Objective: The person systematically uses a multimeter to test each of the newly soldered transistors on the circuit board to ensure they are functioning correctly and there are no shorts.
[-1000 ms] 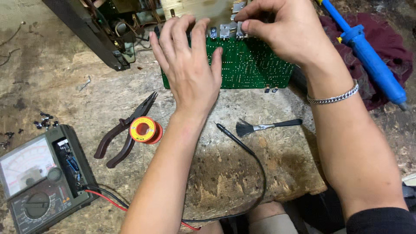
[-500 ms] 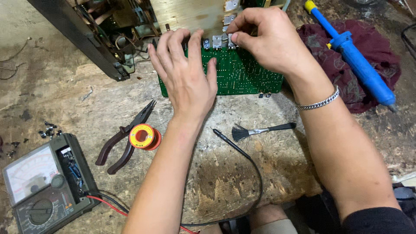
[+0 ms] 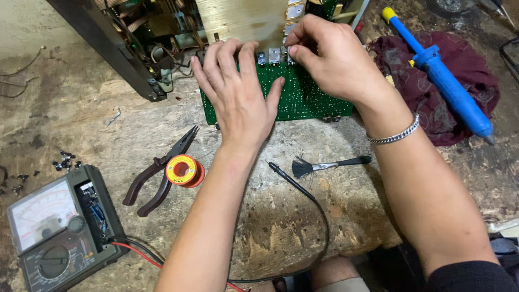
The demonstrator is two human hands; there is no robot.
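Fingers of the left hand (image 3: 238, 103) lie spread flat on the green circuit board (image 3: 303, 100) at the far middle of the bench, while the right hand (image 3: 335, 62) pinches a small metal part at its far edge. Too much pressing could probably flex the board.

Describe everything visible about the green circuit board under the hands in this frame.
The green circuit board is a flat rectangular panel, solder side up, dotted with fine pale solder points. It lies on the worn wooden bench against an opened metal chassis. A row of small silvery metal parts lines its far edge. The left hand rests flat on its left part; the right hand pinches at those parts. Its near edge shows small dark feet.
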